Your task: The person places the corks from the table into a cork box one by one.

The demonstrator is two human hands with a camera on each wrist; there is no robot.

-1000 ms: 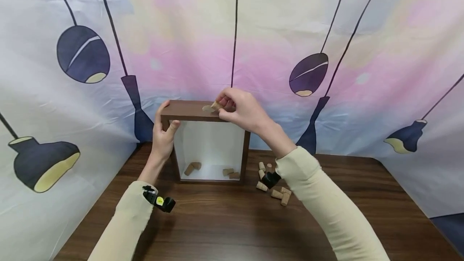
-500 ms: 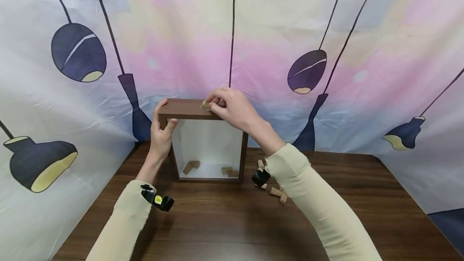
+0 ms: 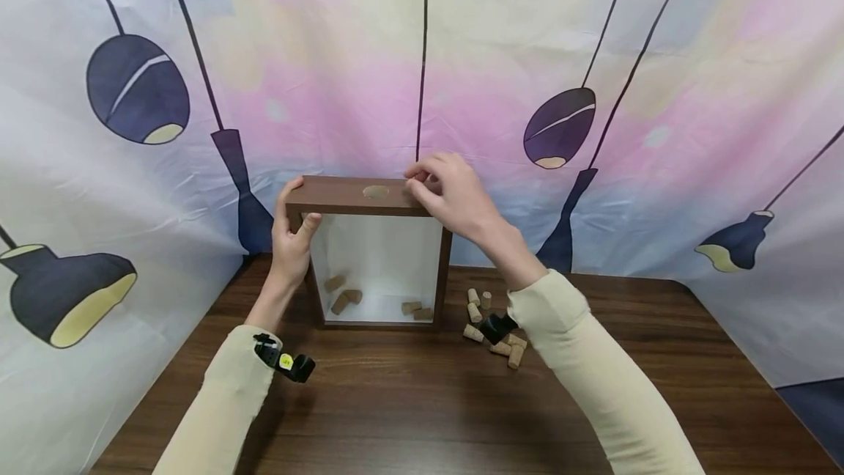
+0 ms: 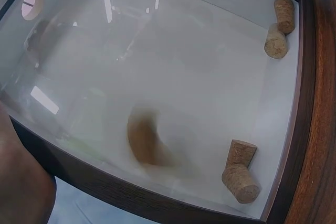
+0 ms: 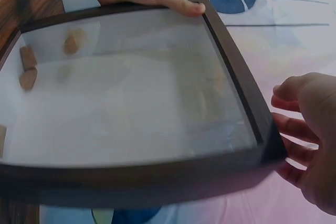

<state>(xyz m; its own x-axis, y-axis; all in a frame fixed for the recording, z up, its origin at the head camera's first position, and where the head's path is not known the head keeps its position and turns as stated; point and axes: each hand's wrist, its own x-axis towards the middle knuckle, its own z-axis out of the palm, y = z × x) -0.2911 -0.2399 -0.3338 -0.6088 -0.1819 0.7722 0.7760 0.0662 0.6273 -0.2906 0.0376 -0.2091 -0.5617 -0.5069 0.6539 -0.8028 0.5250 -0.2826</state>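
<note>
My left hand [image 3: 290,246] grips the stiff-looking box [image 3: 330,196]; below my empty, loosely curled right hand [image 3: 459,198], the corks [image 3: 474,313] seem light, best pinched mid-length.

I find the shadow box [image 3: 330,193] on the table [image 3: 395,402], my left hand [image 3: 290,249] at its left side; corks [image 3: 339,304] lie inside, loose corks [image 3: 515,357] right, curtain [image 3: 494,28] behind.

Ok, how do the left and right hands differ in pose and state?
Hold: the left hand grips the brown-framed box; the right hand holds nothing that shows.
Place: the left hand is at the box's upper left corner; the right hand is by the right end of its top, right of the hole.
Shared: both are bare, with cream sleeves.
</note>
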